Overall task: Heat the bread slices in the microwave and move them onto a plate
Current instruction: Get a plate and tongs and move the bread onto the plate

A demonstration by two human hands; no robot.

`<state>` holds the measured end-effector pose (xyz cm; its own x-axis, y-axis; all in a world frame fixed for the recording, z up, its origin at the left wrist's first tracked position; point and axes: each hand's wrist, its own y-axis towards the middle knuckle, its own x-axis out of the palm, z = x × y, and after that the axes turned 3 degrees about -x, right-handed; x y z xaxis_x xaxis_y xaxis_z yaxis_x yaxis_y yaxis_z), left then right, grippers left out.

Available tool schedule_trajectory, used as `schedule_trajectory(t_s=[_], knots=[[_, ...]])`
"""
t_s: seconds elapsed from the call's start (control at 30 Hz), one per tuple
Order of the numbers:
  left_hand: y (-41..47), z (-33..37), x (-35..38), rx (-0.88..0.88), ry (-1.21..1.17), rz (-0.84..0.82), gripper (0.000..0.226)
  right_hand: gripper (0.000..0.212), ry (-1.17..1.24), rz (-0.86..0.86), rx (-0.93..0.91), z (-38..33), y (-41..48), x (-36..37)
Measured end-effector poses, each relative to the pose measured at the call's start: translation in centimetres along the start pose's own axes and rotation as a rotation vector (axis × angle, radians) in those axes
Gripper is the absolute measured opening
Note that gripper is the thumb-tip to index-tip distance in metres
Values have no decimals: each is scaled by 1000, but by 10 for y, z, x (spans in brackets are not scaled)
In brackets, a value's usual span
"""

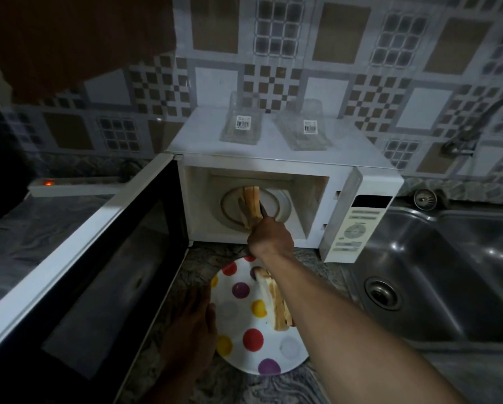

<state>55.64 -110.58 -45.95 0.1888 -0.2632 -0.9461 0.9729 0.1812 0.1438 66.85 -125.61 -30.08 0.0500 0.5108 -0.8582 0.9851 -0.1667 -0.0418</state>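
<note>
The white microwave (343, 182) stands with its door (104, 263) swung wide to the left. Inside, a couple of toasted bread slices (251, 204) stand on edge over the round turntable (233, 217). My right hand (270, 239) is at the microwave's opening and grips a dark utensil, seemingly tongs, whose tips meet the slices. On the counter in front lies a white plate with coloured dots (244, 316). More bread slices (275, 301) lie on it, partly hidden by my right forearm. My left hand (190, 325) rests flat against the plate's left rim.
Two clear plastic containers (240, 123) with barcode labels sit upside down on top of the microwave. A steel sink (436, 272) with a tap (471, 126) lies to the right. A white power strip (75, 185) with a lit red switch lies at back left.
</note>
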Motion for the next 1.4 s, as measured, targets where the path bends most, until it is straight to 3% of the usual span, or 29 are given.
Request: schedule_trajectory(t_s=[0.17, 0.37, 0.6, 0.93, 1.1, 1.4], knots=[[0, 2, -1, 7, -23, -15, 58, 26, 12, -3, -33, 7, -21, -10], [6, 0, -8, -52, -109, -203, 73, 31, 10, 2, -61, 20, -66, -18], [-6, 1, -34, -66, -129, -336, 50, 32, 11, -6, -70, 37, -131, -16], [-8, 2, -45, -62, -102, -480, 57, 38, -28, 21, -137, 51, -183, -9], [-15, 9, -49, -20, -37, -457, 56, 39, -8, 51, -160, 55, -192, -11], [-16, 8, -46, -27, -59, -449, 53, 36, -1, -42, -133, 68, -210, 9]])
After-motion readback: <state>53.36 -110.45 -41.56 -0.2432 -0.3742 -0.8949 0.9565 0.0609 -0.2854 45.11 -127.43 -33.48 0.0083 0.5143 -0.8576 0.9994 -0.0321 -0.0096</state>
